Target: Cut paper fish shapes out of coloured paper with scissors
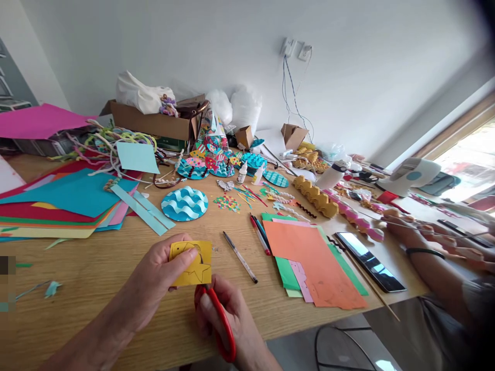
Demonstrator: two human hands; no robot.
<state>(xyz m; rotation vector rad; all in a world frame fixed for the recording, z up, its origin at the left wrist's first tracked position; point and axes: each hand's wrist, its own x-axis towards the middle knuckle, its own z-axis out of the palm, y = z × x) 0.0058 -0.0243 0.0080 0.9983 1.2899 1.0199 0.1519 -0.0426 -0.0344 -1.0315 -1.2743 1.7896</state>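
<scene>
My left hand (170,265) pinches a small piece of yellow paper (203,257), the thumb lying across its face. Dark pen lines on the paper outline a fish-like drawing with a pointed tail. Below it, my right hand (232,314) is wrapped round red-handled scissors (224,327). The scissor blades meet the paper's lower right edge, and most of their length is hidden. A capped-looking pen (240,257) lies on the table just beyond my right hand.
Coloured sheets (62,196) are piled at the left; orange paper (305,257) lies at the right. A blue wavy disc (184,203) and glue bottles (242,173) stand further back. A phone (369,260) lies near a co-worker's hands (406,229) at the right.
</scene>
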